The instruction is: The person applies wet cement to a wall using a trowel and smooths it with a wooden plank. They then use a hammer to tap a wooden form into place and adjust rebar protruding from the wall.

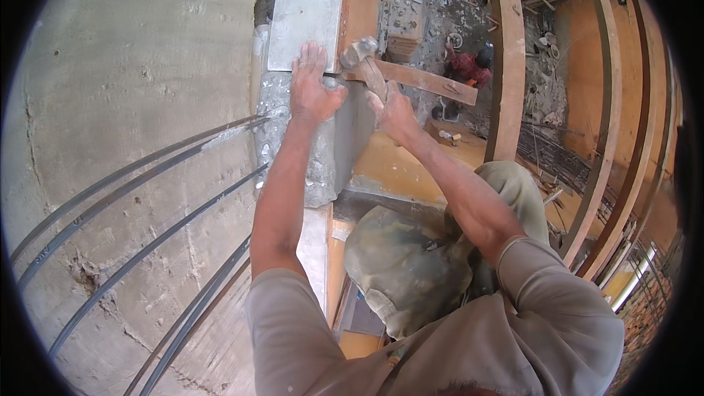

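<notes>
My left hand lies flat with its fingers stretched over the near end of a pale grey formwork panel. Its thumb points out to the right, and nothing is held in it. My right hand is wrapped around the wooden handle of a hammer. The metal hammer head sits by the panel's near right corner; I cannot tell whether it touches. A short wooden plank runs rightward from just behind the hammer. Below my left hand is a rough concrete beam.
Several dark steel bars stick out leftward from the beam over the concrete surface. Upright timbers stand on the right. Far below, a person in red is amid rubble. An orange board lies under my arms.
</notes>
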The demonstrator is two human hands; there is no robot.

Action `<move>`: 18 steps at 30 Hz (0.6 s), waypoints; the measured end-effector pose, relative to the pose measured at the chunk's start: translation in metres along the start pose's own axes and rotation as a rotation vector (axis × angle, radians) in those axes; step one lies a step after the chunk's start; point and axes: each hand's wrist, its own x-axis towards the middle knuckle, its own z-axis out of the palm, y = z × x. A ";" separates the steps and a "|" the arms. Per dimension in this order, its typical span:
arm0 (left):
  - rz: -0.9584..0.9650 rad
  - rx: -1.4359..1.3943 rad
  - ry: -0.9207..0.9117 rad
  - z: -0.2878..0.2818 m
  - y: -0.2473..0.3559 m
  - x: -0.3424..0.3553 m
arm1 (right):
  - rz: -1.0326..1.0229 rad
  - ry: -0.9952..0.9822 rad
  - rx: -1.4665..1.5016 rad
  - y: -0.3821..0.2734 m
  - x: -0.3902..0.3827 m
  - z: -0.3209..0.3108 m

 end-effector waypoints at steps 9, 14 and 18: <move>-0.008 0.010 0.012 -0.004 -0.003 0.005 | 0.023 -0.161 -0.262 0.005 0.006 -0.008; -0.018 0.031 -0.039 -0.001 -0.003 -0.005 | 0.144 -0.005 0.105 -0.020 -0.009 -0.006; -0.016 0.056 -0.058 -0.003 0.001 -0.002 | 0.027 -0.229 -0.285 -0.012 0.010 -0.035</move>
